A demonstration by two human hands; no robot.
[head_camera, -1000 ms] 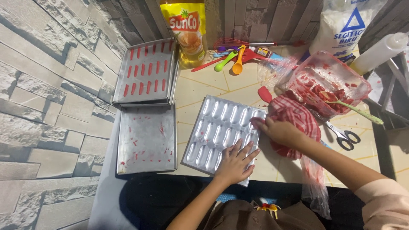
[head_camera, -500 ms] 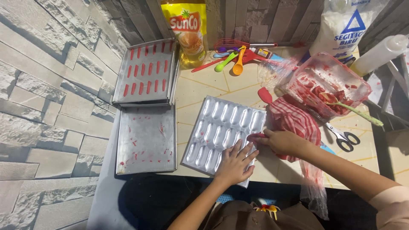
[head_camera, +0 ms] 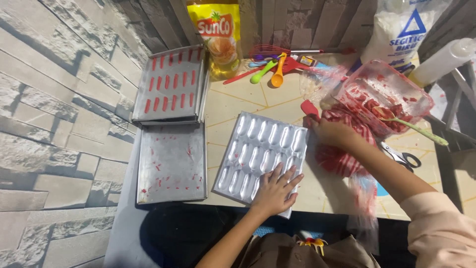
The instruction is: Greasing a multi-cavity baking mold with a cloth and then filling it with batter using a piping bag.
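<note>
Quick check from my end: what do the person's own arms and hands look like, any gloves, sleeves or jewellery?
Both hands are bare, no gloves. The left hand and its forearm are uncovered up to the frame edge. The right hand has a bare forearm ending in a loose peach-pink sleeve near the elbow. No rings, watch or bracelets are visible.

Scissors (head_camera: 404, 158), oil pouch (head_camera: 218, 37), 2 trays w/ red strips (head_camera: 171, 82)

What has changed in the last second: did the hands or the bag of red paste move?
The right hand, gripping the bag of red paste, drew slightly back from over the moulded metal tray toward its right edge. The left hand stayed pressed flat on the tray's near edge. The tray, the two baking sheets and the plastic tub did not move.
</note>
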